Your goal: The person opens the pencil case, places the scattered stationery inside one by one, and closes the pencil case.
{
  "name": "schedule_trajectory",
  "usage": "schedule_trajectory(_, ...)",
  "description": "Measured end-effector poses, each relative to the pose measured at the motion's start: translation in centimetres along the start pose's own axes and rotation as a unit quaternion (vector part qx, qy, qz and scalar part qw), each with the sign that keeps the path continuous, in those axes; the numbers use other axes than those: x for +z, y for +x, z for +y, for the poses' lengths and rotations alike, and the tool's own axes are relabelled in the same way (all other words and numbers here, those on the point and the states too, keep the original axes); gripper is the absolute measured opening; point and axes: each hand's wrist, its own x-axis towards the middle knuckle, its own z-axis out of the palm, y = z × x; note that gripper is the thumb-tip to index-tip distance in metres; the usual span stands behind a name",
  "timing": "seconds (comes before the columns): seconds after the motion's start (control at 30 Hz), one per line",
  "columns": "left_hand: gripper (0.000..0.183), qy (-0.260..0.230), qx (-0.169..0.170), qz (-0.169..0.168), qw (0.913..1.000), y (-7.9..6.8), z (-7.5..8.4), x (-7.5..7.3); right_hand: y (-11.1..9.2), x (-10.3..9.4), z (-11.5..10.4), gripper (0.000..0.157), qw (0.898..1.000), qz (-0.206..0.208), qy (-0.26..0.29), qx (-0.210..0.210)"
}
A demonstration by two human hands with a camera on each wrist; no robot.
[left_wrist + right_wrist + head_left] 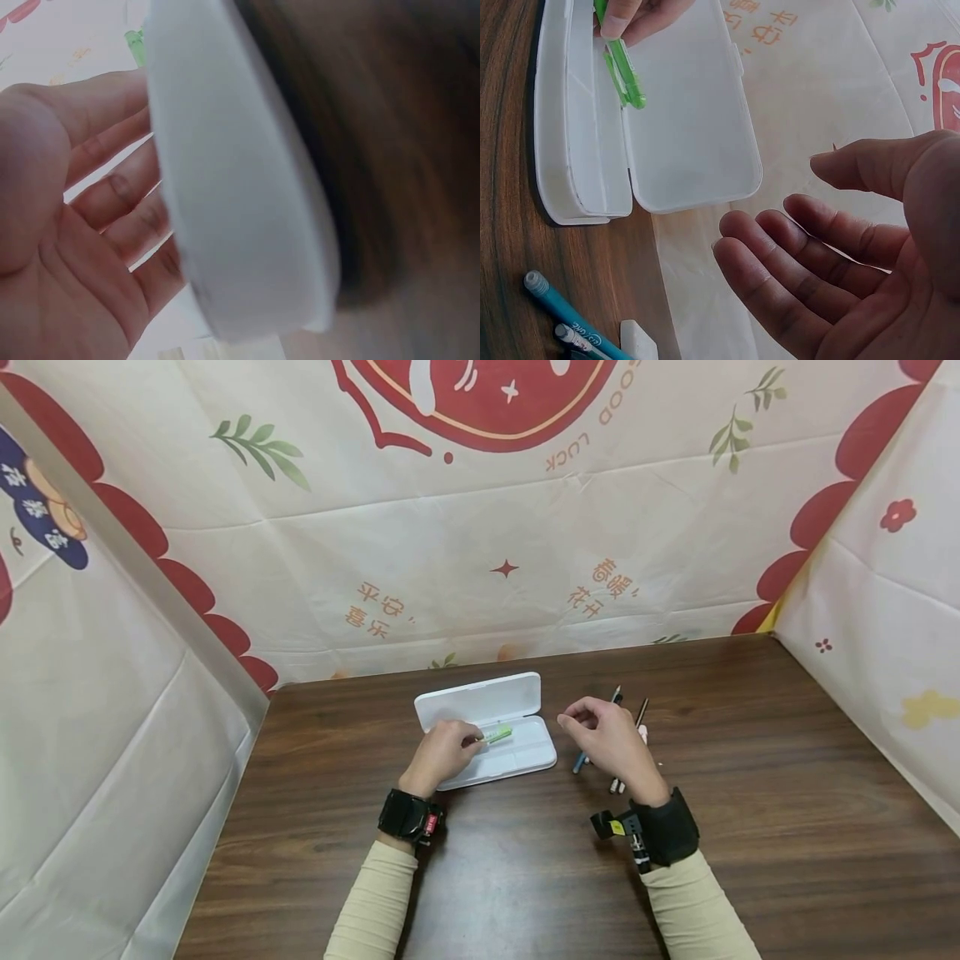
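Left hand (444,756): Thumb and fingers pinch a green pen (498,736) over an open white case (517,762); my right-wrist feed shows the thumb laid against the pen's barrel.

Right hand (609,742): Thumb stands well apart from loosely bent fingers, a wide gap between them, just beyond the case's right end and, as my head camera sees it, above a group of pens.

Green pen: Held at the case, its clip end pointing toward the case's right end; I cannot tell whether it touches the tray beneath.

White case: Lies near the surface's far edge, a little left of that edge's middle, with its lid (480,700) tipped up and back along the far side.

Pens: A blue pen (579,764) slants across the wood to the right of the case, partly covered in my head view by the right hand; a dark pen (642,710) shows beyond that hand, toward the surface's far right corner. A white block (639,341) sits beside the blue pen.

Wrists: Black straps (667,828) carry my cameras above pale sleeves (375,897).

Setting: Brown wooden table (525,877), its far edge meeting a printed white cloth (465,543) with red scalloped borders.
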Motion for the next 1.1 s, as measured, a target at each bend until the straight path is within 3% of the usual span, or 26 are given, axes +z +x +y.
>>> schedule_trajectory(0.43, 0.013, 0.027, -0.004, -0.009, 0.9996, -0.18, 0.37, -0.2, -0.03, 0.03, 0.05, 0.022, 1.0, 0.001, 0.001, 0.002)
schedule_trajectory(1.1, 0.009, 0.014, -0.004, -0.043, 0.999, -0.28, 0.6, -0.31, 0.01, 0.12, 0.03, 0.023, 1.0, 0.0, -0.003, 0.005)
